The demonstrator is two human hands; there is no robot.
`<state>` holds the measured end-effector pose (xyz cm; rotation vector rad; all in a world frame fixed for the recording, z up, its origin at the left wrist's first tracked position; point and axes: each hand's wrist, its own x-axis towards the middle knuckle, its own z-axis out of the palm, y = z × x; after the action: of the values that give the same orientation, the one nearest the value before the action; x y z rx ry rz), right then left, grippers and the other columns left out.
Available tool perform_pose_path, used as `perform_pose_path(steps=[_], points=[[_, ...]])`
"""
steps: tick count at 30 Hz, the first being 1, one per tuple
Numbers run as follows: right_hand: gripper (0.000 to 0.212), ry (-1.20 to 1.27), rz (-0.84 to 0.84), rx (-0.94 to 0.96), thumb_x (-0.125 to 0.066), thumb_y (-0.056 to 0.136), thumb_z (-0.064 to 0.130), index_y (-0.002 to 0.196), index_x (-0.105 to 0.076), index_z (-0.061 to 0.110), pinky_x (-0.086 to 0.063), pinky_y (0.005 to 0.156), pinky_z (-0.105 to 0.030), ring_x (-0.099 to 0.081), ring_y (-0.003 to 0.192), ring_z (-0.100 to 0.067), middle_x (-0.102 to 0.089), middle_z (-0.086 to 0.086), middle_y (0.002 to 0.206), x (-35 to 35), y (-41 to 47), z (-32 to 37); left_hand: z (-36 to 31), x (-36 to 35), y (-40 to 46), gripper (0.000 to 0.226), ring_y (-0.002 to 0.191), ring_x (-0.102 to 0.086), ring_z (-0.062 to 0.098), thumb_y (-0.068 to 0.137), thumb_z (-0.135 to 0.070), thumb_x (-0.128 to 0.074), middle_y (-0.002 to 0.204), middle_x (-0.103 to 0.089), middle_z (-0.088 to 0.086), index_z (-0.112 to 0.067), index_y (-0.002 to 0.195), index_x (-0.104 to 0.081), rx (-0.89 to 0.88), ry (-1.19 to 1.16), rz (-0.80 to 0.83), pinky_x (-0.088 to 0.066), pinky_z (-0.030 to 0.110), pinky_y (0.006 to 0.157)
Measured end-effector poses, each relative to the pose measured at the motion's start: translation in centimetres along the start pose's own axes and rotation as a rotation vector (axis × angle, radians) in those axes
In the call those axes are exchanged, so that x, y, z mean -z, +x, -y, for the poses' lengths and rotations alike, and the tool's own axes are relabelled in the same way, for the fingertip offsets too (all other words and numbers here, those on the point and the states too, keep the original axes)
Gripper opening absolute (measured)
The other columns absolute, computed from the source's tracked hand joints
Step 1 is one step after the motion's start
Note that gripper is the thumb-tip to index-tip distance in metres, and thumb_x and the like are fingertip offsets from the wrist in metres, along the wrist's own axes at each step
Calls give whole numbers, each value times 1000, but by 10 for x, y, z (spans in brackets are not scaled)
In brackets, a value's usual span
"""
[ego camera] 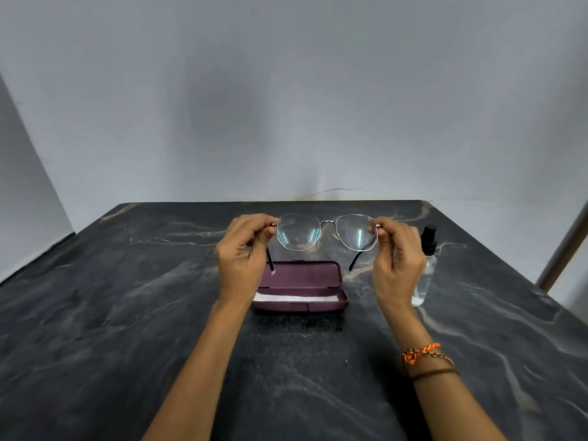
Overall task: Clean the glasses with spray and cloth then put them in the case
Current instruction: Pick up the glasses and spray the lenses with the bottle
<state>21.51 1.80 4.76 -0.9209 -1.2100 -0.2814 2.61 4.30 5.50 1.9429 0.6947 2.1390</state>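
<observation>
In the head view, the glasses (327, 232) are held up in the air above the dark marbled table (127, 313), lenses facing the camera and both temples unfolded, pointing down toward the person. The left hand (243, 253) is curled round the left hinge end of the frame, which is pinched between thumb and fingers; the right hand (396, 259) is closed in the same way on the right hinge end. Bracelets (426, 358) are worn on the right wrist.

Below the glasses, the purple case (300, 286) is seen lying open on the table, and a pale folded strip that is probably the cloth (296, 297) is laid in its lower half. The spray bottle (424, 265) is stood upright just beside the right hand, partly hidden behind it, and is not touched.

The step in hand is judged to be an inspection of the lenses; whether they have yet been sprayed or wiped cannot be told, though faint smudging seems to be visible on them. If cleaning is not yet done, one hand must be freed for the bottle while the frame is kept steady in the other, with fingers kept off the lenses. If it is done, the temples must be folded in before the glasses are lowered into the case
</observation>
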Motion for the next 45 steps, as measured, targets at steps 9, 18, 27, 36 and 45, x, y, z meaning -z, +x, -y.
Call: perform_pose_path(steps=[9, 18, 27, 36, 45], points=[[22, -161, -78, 37, -53, 85, 10, 85, -68, -6, -32, 66, -16, -39, 76, -9, -67, -15, 65, 3, 2, 1, -8, 0, -3, 18, 79, -59, -2, 78, -9, -60, 84, -61, -3, -9, 96, -62, -97, 83, 29, -50, 11, 70], [25, -197, -155, -34, -59, 83, 16, 104, -66, 5, -35, 74, -27, -34, 89, -5, -68, -7, 81, 8, 10, 0, -10, -19, -2, 21, 72, -64, 10, 75, -6, -66, 84, -64, 5, -1, 95, -62, -121, 30, -82, -56, 22, 66], [72, -572, 105, -210, -77, 66, 34, 129, -45, 21, -40, 78, -38, -47, 101, -30, -45, -18, 122, 48, 1, -38, -9, -56, 25, 24, 72, -63, 4, 73, 2, -67, 83, -65, 5, 0, 96, -62, -62, 3, -168, -55, 17, 68], [80, -435, 162, -230, -68, 70, 4, 139, -33, 23, -46, 53, -29, -60, 67, -30, -63, -17, 101, 43, -10, -50, 8, -83, 16, 17, 72, -65, 22, 70, 11, -69, 82, -64, 6, 9, 87, -67, -37, 80, -144, -54, 17, 68], [75, -239, 141, -81, -60, 61, 4, 127, -36, 30, -40, 53, -17, -48, 57, -8, -70, -11, 101, 37, 6, -30, 18, -85, 9, 15, 73, -62, 11, 68, 12, -70, 82, -64, 3, 9, 82, -69, -68, 116, -98, -53, 13, 69]])
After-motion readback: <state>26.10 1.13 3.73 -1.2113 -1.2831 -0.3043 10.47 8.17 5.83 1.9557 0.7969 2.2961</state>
